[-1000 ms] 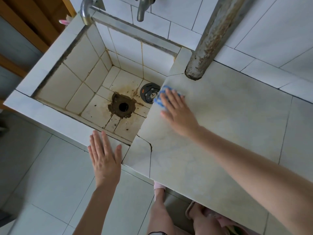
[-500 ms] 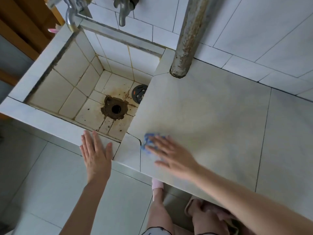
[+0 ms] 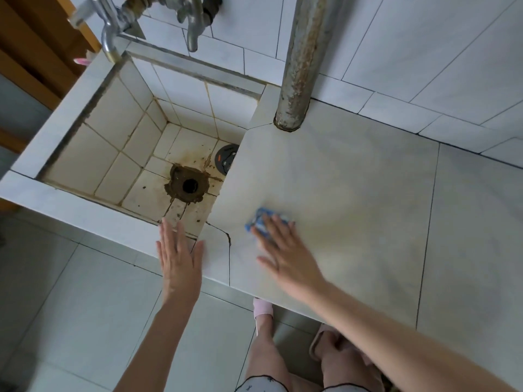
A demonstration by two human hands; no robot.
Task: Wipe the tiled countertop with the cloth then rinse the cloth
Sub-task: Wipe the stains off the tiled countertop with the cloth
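A small blue and white cloth (image 3: pixel 261 219) lies flat on the pale tiled countertop (image 3: pixel 353 199), near its front left part. My right hand (image 3: pixel 285 250) presses down on the cloth with spread fingers, covering most of it. My left hand (image 3: pixel 179 258) is flat and open, fingers together, resting at the front rim where the sink meets the countertop, holding nothing. A cracked corner tile (image 3: pixel 216 250) lies between my two hands.
A deep tiled sink (image 3: pixel 119 131) with a stained drain hole (image 3: pixel 189 185) and a black round stopper (image 3: pixel 225 159) sits to the left. Two metal taps (image 3: pixel 192 24) hang above it. A rusty vertical pipe (image 3: pixel 300 60) stands at the countertop's back. My feet in slippers stand below.
My right hand slid the cloth from the back left corner by the sink toward the front, then slightly right. My left hand stayed at the front rim.
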